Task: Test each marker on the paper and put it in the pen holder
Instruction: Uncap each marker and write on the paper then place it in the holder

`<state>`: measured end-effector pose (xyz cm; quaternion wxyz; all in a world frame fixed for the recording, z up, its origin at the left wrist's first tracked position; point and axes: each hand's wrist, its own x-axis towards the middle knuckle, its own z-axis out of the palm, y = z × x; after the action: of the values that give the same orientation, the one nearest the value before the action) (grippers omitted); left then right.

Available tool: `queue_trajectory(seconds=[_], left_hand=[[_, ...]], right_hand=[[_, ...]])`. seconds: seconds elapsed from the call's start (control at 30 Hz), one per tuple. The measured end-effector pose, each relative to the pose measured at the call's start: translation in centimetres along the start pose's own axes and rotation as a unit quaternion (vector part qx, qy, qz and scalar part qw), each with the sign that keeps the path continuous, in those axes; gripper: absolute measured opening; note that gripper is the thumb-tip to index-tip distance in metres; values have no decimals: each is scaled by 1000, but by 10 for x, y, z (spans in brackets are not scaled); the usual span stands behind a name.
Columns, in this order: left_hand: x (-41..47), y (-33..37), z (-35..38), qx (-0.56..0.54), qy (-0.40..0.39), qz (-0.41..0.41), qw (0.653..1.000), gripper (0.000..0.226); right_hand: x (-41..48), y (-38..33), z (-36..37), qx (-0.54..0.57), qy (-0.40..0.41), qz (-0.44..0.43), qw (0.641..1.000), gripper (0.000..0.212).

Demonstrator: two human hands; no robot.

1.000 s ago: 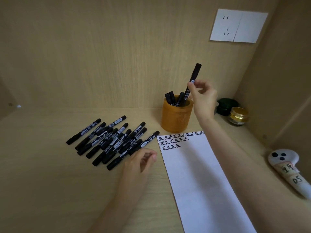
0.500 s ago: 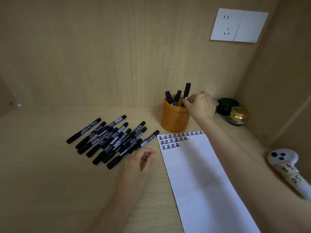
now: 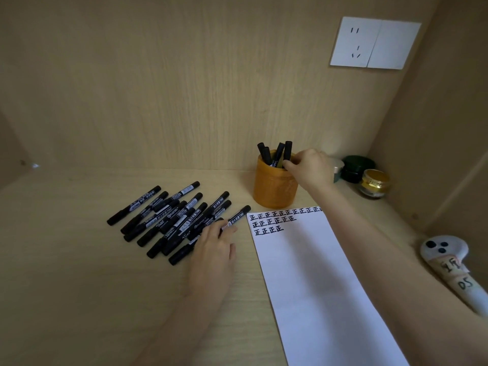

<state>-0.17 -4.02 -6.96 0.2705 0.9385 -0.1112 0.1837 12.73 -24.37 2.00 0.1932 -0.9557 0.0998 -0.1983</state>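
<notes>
Presently the right hand is at the rim of the orange pen holder, which stands upright on the table just beyond the top edge of the paper. Its fingers are curled against the base of the rightmost marker in the holder; whether they pinch that marker or merely touch it cannot be told. Four black caps show above the rim, all leaning slightly. The left hand lies palm down on the table, its fingers loosely extended over the near ends of the loose markers, with the thumb held apart at the side; nothing is lifted. The loose markers lie in an overlapping heap left of the paper, all capped, and the marker nearest the paper almost touches its top left corner. The paper carries three rows of black written characters along its top. A dark green jar and a gold-lidded jar stand in the right rear corner. A white controller bearing handwritten labels lies at the right edge.
</notes>
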Motion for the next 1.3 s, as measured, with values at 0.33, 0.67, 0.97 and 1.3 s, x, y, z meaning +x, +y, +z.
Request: queue_trajectory(seconds=[0.33,0.67,0.97,1.3], left_hand=[[4,-7,10,77,25,21,997,48],[-2,-11,10,1,27,10,1000,41],[-7,-4,-1,-112,87,-29,990,25],[-10,8,-7,-277,82,5,957,29]], right_hand=[[-8,-2,-8,72,80,-8,994,31],[-27,-2,-5,180,76,7,981,24],[-93,7,6,309,47,-7,950,11],[-130,-17,15,504,-254,30,825,33]])
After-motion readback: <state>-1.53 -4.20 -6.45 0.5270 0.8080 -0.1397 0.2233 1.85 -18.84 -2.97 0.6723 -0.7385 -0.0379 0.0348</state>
